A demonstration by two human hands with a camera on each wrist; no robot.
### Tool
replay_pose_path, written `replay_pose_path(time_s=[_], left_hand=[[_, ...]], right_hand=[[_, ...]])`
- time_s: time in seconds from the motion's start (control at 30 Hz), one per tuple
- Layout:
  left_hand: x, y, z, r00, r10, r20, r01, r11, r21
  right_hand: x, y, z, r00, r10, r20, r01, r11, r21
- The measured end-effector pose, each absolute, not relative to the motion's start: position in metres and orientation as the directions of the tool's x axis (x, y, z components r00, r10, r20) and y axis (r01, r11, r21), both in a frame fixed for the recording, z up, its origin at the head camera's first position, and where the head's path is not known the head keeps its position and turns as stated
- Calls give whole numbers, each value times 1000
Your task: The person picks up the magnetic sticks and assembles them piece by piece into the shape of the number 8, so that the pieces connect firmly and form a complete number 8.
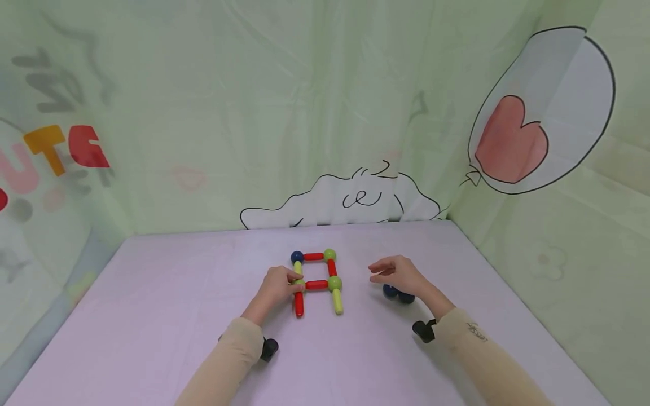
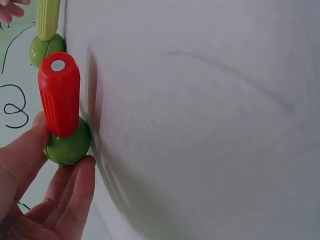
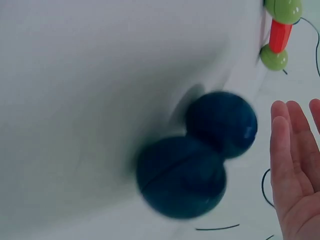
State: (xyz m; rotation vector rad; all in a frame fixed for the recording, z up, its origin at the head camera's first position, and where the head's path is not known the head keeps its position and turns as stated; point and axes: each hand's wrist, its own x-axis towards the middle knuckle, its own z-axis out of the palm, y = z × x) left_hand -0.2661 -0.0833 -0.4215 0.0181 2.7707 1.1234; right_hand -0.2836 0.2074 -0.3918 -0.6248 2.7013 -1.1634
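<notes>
- Left hand is in on the rod-and-ball figure, fingers curled and pinching the green ball at the figure's left middle joint.
- Up close from the left wrist, thumb and fingers sit either side of that green ball, with the red rod joined to it and sticking out toward the camera.
- Beyond it in the same view, a yellow-green rod meets a second green ball.
- Figure lies flat on the lilac table, near the middle: a blue ball at the far left corner, a green ball at the far right, red rods across the far edge and the middle, and two legs pointing back toward the person, one red, one yellow-green.
- Right hand hovers open, fingers straight and relaxed, holding nothing, off to the right of the figure and apart from it.
- Just under that hand, two dark blue balls rest on the table touching each other; the palm is beside them, not in contact.
- Behind the table hangs a pale green printed backdrop with a heart balloon drawn on it.
</notes>
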Motion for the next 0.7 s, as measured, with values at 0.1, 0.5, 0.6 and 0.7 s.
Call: replay_pose_path(time_s=[0.1,0.5,0.6,0.7], left_hand=[[-266,-83,-421,-988,66,-140,-51,715,698],[-265,-85,-421,-988,72,-137,-44,718,694],[-266,-85,-422,-988,79,-133,-36,718,696],[-267,-85,-422,-988,83,-132,-33,715,698]], right_hand=[[-280,220,-389,-886,-455,82,-374,602,-705],[-280,242,-400,-919,-392,-34,-264,679,-685],[-280,243,-401,-921,-387,-46,-255,687,-681],[-282,244,-403,-921,-388,-47,-255,688,-679]])
